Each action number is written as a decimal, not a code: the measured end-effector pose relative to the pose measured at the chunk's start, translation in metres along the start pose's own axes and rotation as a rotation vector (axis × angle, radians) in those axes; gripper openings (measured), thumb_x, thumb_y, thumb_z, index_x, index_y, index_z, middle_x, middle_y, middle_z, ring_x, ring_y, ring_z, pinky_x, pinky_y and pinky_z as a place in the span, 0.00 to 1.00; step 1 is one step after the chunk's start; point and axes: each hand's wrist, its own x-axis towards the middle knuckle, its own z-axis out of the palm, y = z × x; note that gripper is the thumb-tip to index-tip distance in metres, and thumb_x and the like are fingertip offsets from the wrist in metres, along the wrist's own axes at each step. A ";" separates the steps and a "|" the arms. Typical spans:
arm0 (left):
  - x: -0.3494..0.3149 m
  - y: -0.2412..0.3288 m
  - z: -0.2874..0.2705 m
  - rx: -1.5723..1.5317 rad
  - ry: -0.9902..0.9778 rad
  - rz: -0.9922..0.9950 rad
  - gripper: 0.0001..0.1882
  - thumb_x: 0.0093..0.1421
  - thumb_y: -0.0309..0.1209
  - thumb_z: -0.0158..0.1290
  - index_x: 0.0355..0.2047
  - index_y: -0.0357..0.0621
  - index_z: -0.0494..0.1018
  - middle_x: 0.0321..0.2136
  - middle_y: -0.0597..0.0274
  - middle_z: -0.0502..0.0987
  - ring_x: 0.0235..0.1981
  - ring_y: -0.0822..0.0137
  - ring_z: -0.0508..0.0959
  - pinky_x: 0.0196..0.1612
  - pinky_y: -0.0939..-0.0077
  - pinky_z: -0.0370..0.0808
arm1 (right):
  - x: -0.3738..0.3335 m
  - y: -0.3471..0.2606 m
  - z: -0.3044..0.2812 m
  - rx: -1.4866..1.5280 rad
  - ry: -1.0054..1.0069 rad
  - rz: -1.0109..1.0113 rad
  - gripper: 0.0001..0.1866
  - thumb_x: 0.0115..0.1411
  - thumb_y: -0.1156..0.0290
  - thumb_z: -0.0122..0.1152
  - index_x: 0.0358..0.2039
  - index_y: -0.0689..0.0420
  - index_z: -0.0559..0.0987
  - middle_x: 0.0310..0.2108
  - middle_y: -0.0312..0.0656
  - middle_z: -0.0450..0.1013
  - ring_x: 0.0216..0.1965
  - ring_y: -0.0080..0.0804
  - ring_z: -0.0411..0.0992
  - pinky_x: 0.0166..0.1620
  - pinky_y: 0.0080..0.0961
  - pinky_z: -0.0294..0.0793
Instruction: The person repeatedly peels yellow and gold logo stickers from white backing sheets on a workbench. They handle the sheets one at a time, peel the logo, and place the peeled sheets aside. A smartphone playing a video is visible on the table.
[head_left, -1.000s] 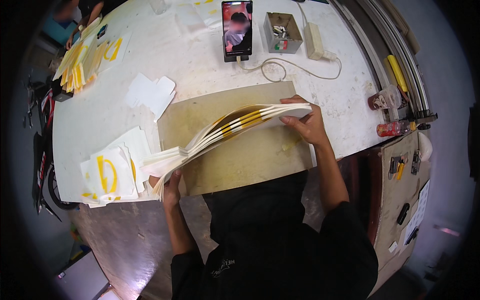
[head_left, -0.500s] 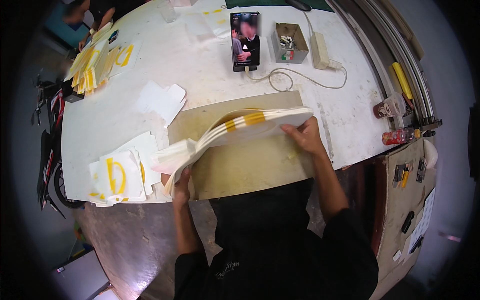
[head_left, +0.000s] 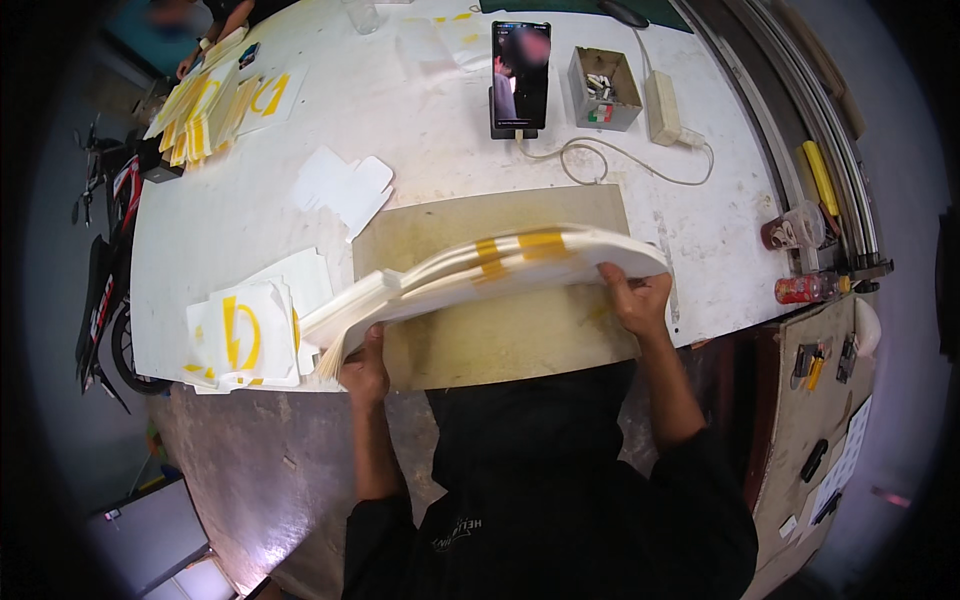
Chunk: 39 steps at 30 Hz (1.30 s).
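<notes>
One bowed white stack (head_left: 520,268), yellow-banded, arches over the board (head_left: 490,345), its ends pinched by left hand (head_left: 366,376) and right hand (head_left: 641,300).

I record both hands in view, bare, well apart and forward of the torso (head_left: 580,530). The left hand (head_left: 366,375) is closed in a grasp; its thumb (head_left: 374,340) points up and away from the body, the fingers largely hidden. The left forearm (head_left: 378,455) runs nearly straight forward from a short black sleeve (head_left: 375,530), wrist about in line. I note the right hand (head_left: 640,298) set farther from the torso than the left, also gripping, thumb (head_left: 609,272) angled inward, fingers mostly out of my sight. The right forearm (head_left: 670,390) leans inward toward the wrist. I see both elbows bent.
</notes>
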 end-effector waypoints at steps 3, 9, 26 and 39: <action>-0.002 -0.036 0.003 -0.158 -0.028 0.062 0.22 0.66 0.28 0.63 0.57 0.29 0.74 0.49 0.53 0.80 0.50 0.61 0.79 0.60 0.65 0.72 | -0.009 0.018 -0.002 -0.126 -0.029 -0.124 0.14 0.62 0.76 0.72 0.46 0.65 0.78 0.40 0.45 0.82 0.42 0.30 0.79 0.49 0.27 0.78; 0.006 0.000 0.024 -0.069 -0.017 -0.113 0.21 0.66 0.30 0.64 0.55 0.29 0.74 0.48 0.53 0.80 0.49 0.64 0.79 0.55 0.67 0.74 | -0.002 0.010 0.009 0.048 0.032 0.028 0.13 0.64 0.74 0.71 0.46 0.67 0.82 0.40 0.41 0.82 0.41 0.26 0.77 0.48 0.26 0.77; -0.002 0.010 0.009 0.115 0.027 -0.261 0.20 0.64 0.32 0.67 0.49 0.27 0.79 0.46 0.54 0.82 0.46 0.63 0.80 0.55 0.69 0.74 | -0.015 0.013 0.015 0.068 0.025 0.096 0.11 0.62 0.78 0.72 0.44 0.66 0.82 0.41 0.43 0.81 0.44 0.28 0.78 0.50 0.27 0.78; 0.001 -0.026 -0.008 0.143 -0.103 -0.065 0.19 0.65 0.22 0.62 0.54 0.32 0.72 0.44 0.56 0.82 0.43 0.67 0.81 0.49 0.72 0.78 | -0.024 0.031 0.009 -0.036 -0.025 0.126 0.14 0.64 0.76 0.70 0.48 0.67 0.81 0.42 0.44 0.83 0.44 0.29 0.79 0.51 0.28 0.78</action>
